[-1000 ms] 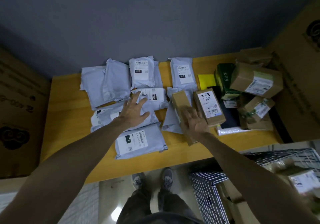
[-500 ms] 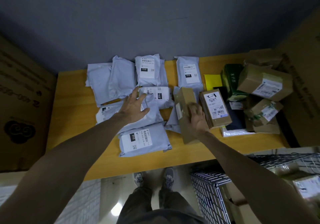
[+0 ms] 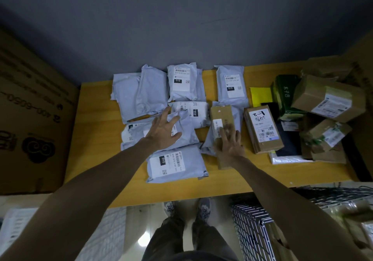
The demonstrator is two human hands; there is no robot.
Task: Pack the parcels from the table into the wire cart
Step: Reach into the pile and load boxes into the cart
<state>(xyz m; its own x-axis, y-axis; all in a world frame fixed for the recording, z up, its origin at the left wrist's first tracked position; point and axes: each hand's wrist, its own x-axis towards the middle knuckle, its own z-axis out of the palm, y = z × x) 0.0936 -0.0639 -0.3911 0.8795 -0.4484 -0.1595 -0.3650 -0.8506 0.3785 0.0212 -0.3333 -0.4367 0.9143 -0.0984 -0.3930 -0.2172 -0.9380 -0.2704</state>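
Note:
Several grey plastic mailers with white labels lie on the yellow table (image 3: 96, 139). My left hand (image 3: 164, 130) rests with spread fingers on a crumpled grey mailer (image 3: 186, 133) in the middle of the pile. My right hand (image 3: 229, 143) lies with straight fingers on top of a narrow brown box (image 3: 221, 115) that sits partly on another mailer. A labelled brown box (image 3: 262, 129) lies just right of it. The wire cart (image 3: 252, 226) stands at the lower right, below the table edge, with brown parcels (image 3: 359, 214) inside.
A heap of cardboard boxes (image 3: 329, 97), a green package (image 3: 286, 95) and a yellow item (image 3: 260, 96) fill the table's right end. A big cardboard carton (image 3: 34, 119) stands to the left. My feet (image 3: 187, 208) are under the front edge.
The narrow brown box has tipped and shifted slightly under my right hand, whose fingers now lie straighter on top. My left hand stays on the grey mailer.

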